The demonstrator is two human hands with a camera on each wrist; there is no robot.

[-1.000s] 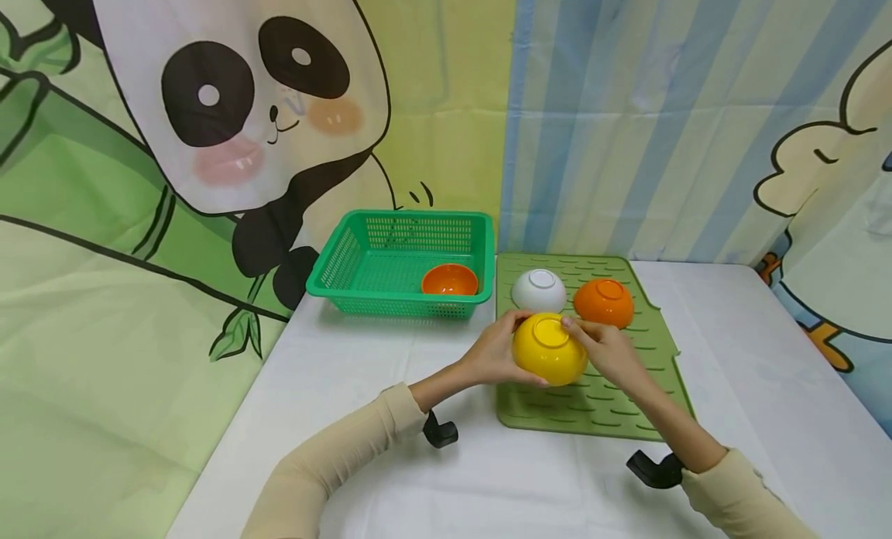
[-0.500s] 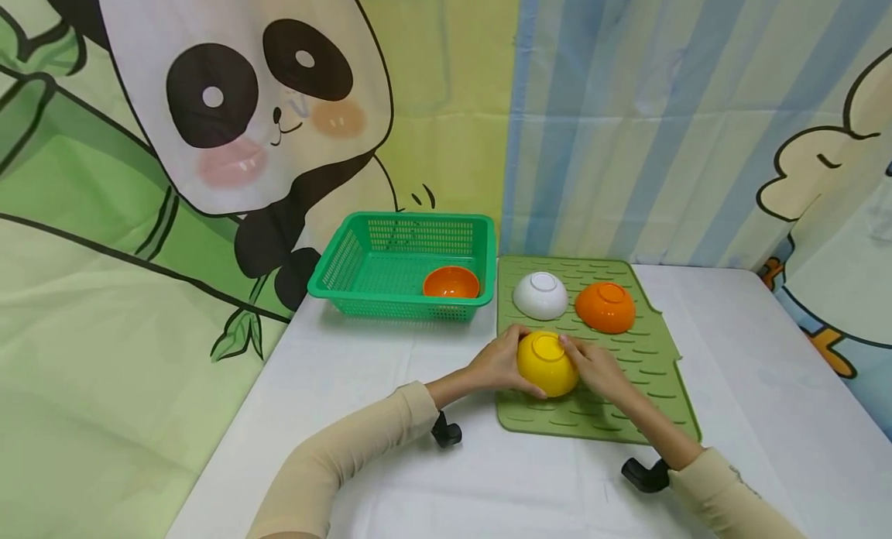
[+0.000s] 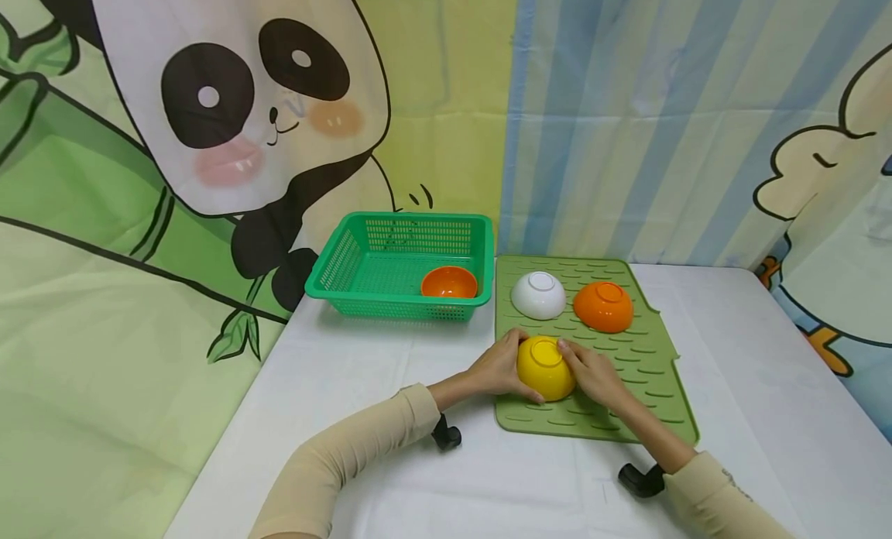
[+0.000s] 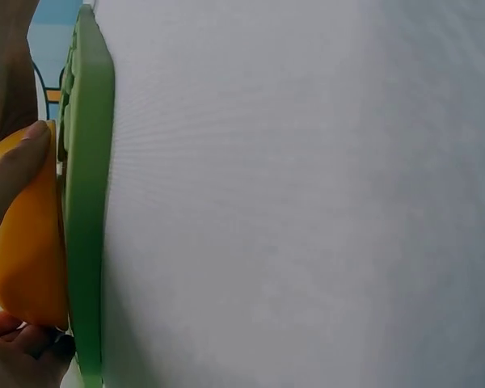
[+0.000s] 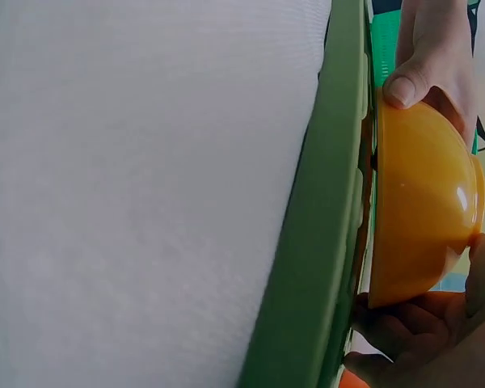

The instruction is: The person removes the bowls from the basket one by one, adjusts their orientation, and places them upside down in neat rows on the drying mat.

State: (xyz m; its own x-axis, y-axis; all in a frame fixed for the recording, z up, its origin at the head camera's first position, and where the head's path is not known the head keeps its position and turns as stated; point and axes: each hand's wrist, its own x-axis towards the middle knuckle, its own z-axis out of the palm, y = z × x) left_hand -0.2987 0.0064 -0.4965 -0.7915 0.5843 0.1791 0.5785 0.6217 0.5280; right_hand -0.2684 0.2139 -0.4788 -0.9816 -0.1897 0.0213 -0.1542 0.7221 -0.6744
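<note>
Upside down on the green drying mat (image 3: 641, 376) is a yellow bowl (image 3: 546, 372), its foot ring facing up. My left hand (image 3: 496, 366) grips it from the left, thumb near the front of the rim and fingers behind. From the right, my right hand (image 3: 592, 375) holds the same bowl, with the thumb by the foot ring and the fingers low at the rim. In the right wrist view the rim of the yellow bowl (image 5: 424, 202) lies at or just off the mat's surface. Behind it, a white bowl (image 3: 539, 296) and an orange bowl (image 3: 603, 307) lie upside down.
Left of the mat stands a green plastic basket (image 3: 341, 287) with another orange bowl (image 3: 449, 283) inside, facing up. A white cloth (image 3: 348, 353) covers the table. A printed curtain (image 3: 592, 136) hangs along the back edge.
Both hands have brought the yellow bowl down and toward me, away from the white and orange bowls, onto the mat. In the last half second it has barely moved.
</note>
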